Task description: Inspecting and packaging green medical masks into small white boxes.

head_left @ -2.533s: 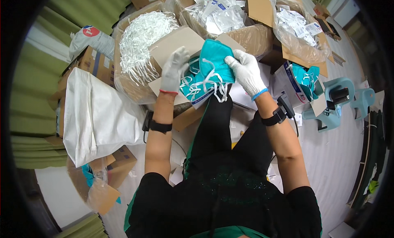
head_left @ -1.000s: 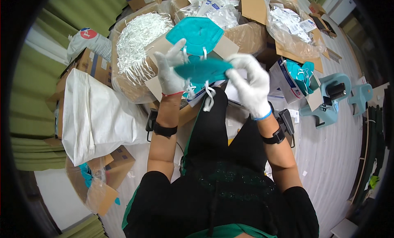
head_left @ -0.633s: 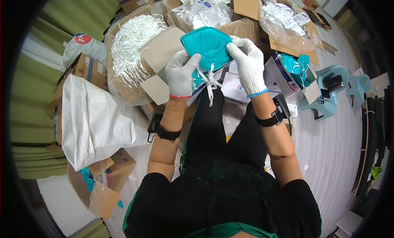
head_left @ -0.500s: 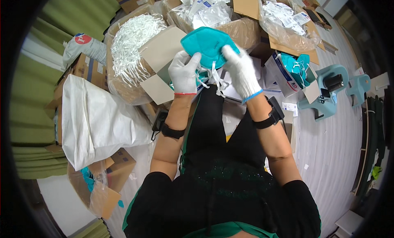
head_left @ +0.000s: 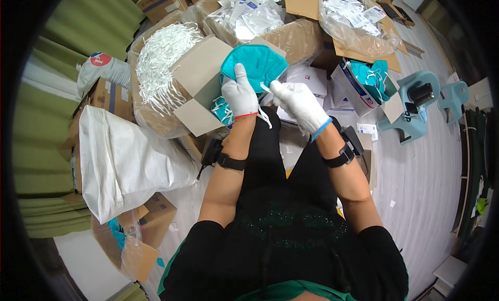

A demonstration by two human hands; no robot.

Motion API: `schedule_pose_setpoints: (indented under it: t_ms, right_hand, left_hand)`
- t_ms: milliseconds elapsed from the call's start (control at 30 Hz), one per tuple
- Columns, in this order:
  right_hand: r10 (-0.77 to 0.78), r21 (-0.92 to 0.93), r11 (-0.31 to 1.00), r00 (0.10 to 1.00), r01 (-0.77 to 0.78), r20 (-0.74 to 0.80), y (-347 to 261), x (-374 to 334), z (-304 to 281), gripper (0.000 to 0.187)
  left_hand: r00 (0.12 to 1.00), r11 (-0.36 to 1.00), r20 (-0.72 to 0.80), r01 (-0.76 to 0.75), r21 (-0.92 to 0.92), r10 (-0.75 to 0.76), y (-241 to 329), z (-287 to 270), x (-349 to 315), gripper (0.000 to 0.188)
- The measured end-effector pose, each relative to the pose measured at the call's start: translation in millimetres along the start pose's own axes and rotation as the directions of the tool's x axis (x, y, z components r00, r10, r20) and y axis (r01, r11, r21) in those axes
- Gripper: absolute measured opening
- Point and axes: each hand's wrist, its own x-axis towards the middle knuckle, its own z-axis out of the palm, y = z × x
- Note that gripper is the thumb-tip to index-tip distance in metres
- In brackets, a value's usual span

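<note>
A teal face mask (head_left: 255,63) is held up over my lap, its rounded outer side showing. My left hand (head_left: 240,96), in a white glove with a red cuff edge, grips the mask at its lower left, thumb on top and the other fingers hidden underneath. My right hand (head_left: 300,104), gloved in white with a blue cuff edge, is closed at the mask's lower right on the end of a white strap (head_left: 265,86). Below my left hand, an open carton (head_left: 196,114) holds more teal masks (head_left: 222,111) with white straps.
Behind stand a plastic-lined box of white straps (head_left: 169,57) and boxes of clear packets (head_left: 249,18) and paper slips (head_left: 345,15). On the right are a printed box (head_left: 357,90) of masks and a light-blue stool (head_left: 410,125). A white sack (head_left: 130,161) lies at left.
My right hand has left the mask's upper right edge and moved down to a strap. The mask has come lower and turned slightly; my left thumb now lies across its face.
</note>
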Motion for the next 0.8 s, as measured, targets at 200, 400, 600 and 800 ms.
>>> schedule_pose_setpoints:
  t_ms: [200, 400, 600, 800]
  right_hand:
    - [0.029, 0.901, 0.261, 0.936, -0.346, 0.351, 4, 20, -41, 0.038]
    - [0.292, 0.973, 0.136, 0.946, -0.188, 0.142, 24, 72, -77, 0.035]
    - [-0.494, 0.496, 0.706, 0.853, 0.505, -0.167, 120, 117, -223, 0.032]
    - [-0.078, 0.429, 0.841, 0.859, 0.329, -0.506, 3, 19, -178, 0.024]
  left_hand:
    - [0.929, 0.932, 0.192, -0.269, -0.244, 0.318, -10, 41, -31, 0.032]
    - [0.852, 0.921, 0.371, -0.388, -0.031, 0.371, -27, 48, -66, 0.019]
    - [0.755, 0.984, 0.64, -0.176, -0.014, 0.144, -16, 21, -138, 0.023]
    - [0.576, 0.69, 0.744, 0.69, -0.22, -0.339, -1, -23, -117, 0.03]
